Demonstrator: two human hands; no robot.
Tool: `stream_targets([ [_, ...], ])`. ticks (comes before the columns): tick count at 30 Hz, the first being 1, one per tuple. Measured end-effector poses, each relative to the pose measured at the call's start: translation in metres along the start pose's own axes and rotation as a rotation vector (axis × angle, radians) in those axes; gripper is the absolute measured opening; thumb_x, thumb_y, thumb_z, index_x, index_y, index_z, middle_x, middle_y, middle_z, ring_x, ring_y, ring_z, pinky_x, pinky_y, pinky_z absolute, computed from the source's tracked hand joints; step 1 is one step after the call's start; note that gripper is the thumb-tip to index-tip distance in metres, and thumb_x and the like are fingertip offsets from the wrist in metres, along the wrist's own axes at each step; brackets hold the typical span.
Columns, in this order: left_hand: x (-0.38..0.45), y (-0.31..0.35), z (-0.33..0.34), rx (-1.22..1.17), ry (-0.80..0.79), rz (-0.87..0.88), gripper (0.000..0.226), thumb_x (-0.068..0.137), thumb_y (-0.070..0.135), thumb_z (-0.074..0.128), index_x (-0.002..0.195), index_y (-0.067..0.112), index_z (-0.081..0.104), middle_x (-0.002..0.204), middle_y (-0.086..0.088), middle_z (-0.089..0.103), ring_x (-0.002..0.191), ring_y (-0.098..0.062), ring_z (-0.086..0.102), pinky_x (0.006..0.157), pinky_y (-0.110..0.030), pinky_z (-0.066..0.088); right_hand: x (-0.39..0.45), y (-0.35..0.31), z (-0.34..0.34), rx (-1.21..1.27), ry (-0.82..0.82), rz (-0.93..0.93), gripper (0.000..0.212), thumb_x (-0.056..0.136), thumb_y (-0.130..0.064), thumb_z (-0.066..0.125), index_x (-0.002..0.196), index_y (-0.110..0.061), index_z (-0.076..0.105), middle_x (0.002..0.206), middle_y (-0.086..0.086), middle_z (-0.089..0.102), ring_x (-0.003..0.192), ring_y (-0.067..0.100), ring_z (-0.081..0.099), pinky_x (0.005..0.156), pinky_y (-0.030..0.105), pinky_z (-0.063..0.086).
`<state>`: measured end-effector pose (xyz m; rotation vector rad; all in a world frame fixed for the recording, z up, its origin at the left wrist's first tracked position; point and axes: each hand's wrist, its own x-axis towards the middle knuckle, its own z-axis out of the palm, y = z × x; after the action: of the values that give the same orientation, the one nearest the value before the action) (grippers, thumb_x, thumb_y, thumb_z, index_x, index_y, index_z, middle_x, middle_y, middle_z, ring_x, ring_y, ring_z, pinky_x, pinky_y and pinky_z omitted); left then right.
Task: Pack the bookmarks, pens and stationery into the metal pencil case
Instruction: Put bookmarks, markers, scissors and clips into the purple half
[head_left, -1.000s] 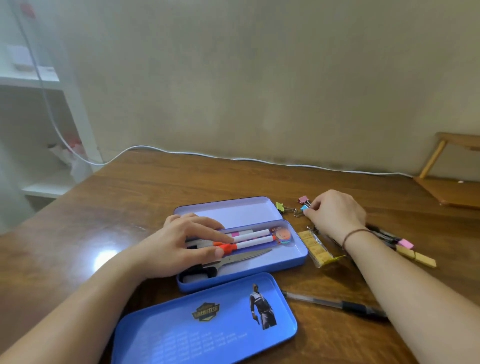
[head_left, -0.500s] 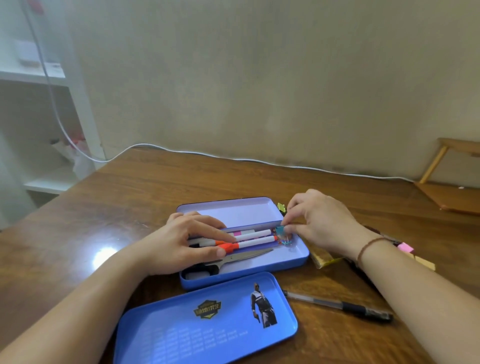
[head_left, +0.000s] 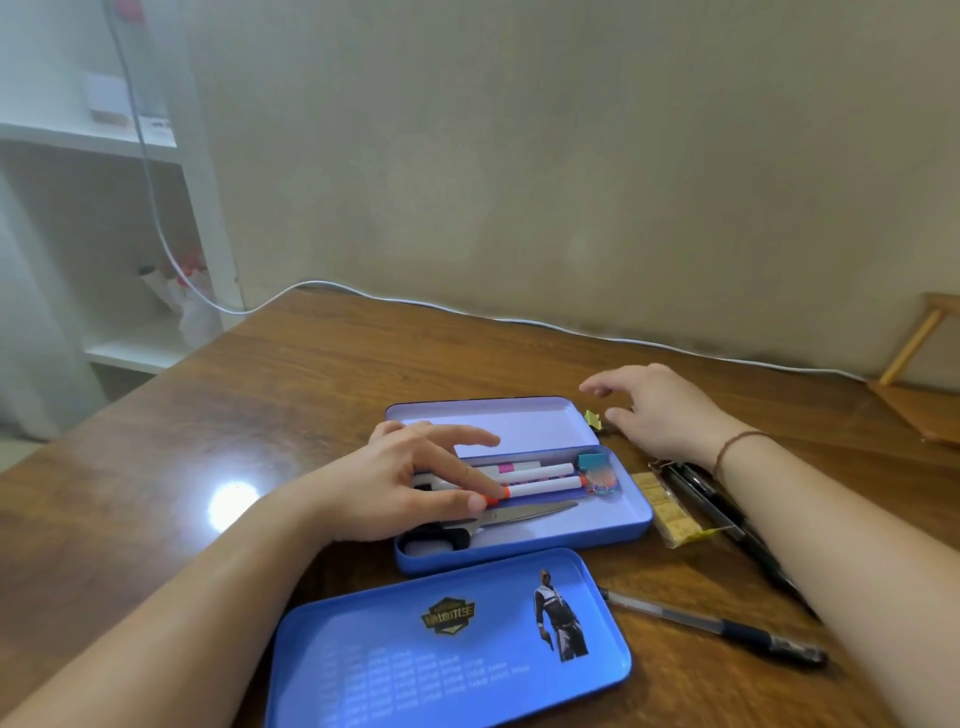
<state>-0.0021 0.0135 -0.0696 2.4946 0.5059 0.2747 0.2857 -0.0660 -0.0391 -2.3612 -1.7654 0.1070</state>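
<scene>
So my left hand (head_left: 400, 483) pressed flat on the markers (head_left: 540, 480) in the metal pencil case (head_left: 631, 512), while my empty, open right hand (head_left: 657, 410) hovered near the yellow clip (head_left: 592, 418); pens (head_left: 727, 519) waited outside.

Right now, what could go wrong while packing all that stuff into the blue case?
The left hand presses on the markers; if it lets go, they might roll about in the pencil case. The right hand reaches for the yellow clip beside the case and could nudge it away. The right forearm hangs over the black pens and could knock them.
</scene>
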Motion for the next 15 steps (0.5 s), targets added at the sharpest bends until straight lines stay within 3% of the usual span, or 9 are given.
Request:
stream_targets([
  [2, 0.0, 0.0, 0.001, 0.005, -0.003, 0.003, 0.029, 0.084, 0.066, 0.052, 0.107, 0.059, 0.067, 0.138, 0.042, 0.04, 0.12, 0.022, 0.029, 0.109, -0.029, 0.017, 0.005, 0.003, 0.006, -0.101, -0.06, 0.028, 0.037, 0.093, -0.031, 0.055, 0.127, -0.046, 0.053, 0.12, -0.004, 0.056, 0.108, 0.017, 0.053, 0.091, 0.038, 0.048],
  [4, 0.001, -0.001, 0.001, 0.01, -0.005, 0.004, 0.025, 0.085, 0.067, 0.054, 0.107, 0.061, 0.066, 0.135, 0.042, 0.041, 0.121, 0.022, 0.027, 0.109, -0.029, 0.015, 0.007, 0.005, 0.011, -0.062, -0.045, 0.019, 0.032, 0.092, -0.031, 0.058, 0.122, -0.043, 0.057, 0.115, -0.003, 0.06, 0.105, 0.018, 0.054, 0.089, 0.037, 0.049],
  [8, 0.002, -0.001, 0.001, 0.009, -0.008, -0.012, 0.023, 0.085, 0.066, 0.053, 0.105, 0.064, 0.064, 0.132, 0.042, 0.042, 0.123, 0.022, 0.023, 0.11, -0.03, 0.014, -0.001, 0.006, 0.006, 0.02, 0.065, -0.032, 0.023, 0.084, -0.022, 0.071, 0.084, -0.039, 0.055, 0.086, -0.011, 0.06, 0.084, 0.014, 0.057, 0.071, 0.026, 0.045],
  [10, 0.002, -0.002, 0.001, 0.013, -0.002, -0.01, 0.025, 0.083, 0.069, 0.053, 0.104, 0.064, 0.065, 0.134, 0.039, 0.043, 0.121, 0.024, 0.023, 0.111, -0.031, 0.014, -0.015, 0.006, -0.004, 0.105, 0.238, -0.066, 0.026, 0.08, -0.017, 0.075, 0.073, -0.034, 0.056, 0.074, -0.012, 0.06, 0.071, 0.011, 0.056, 0.061, 0.022, 0.041],
  [12, 0.001, 0.0, 0.001, 0.005, -0.001, -0.018, 0.031, 0.079, 0.07, 0.05, 0.104, 0.062, 0.067, 0.132, 0.038, 0.043, 0.118, 0.027, 0.022, 0.111, -0.031, 0.015, -0.036, 0.001, -0.014, 0.264, 0.392, -0.124, 0.019, 0.077, -0.012, 0.076, 0.075, -0.026, 0.062, 0.072, -0.009, 0.064, 0.068, 0.009, 0.059, 0.059, 0.018, 0.045],
  [15, 0.001, 0.002, 0.002, -0.002, 0.002, -0.03, 0.028, 0.082, 0.062, 0.053, 0.104, 0.058, 0.069, 0.131, 0.036, 0.043, 0.112, 0.035, 0.018, 0.107, -0.028, 0.015, -0.069, -0.007, -0.018, 0.542, 0.362, -0.269, 0.026, 0.074, -0.003, 0.079, 0.08, -0.026, 0.068, 0.078, -0.003, 0.072, 0.075, 0.014, 0.069, 0.07, 0.021, 0.055],
])
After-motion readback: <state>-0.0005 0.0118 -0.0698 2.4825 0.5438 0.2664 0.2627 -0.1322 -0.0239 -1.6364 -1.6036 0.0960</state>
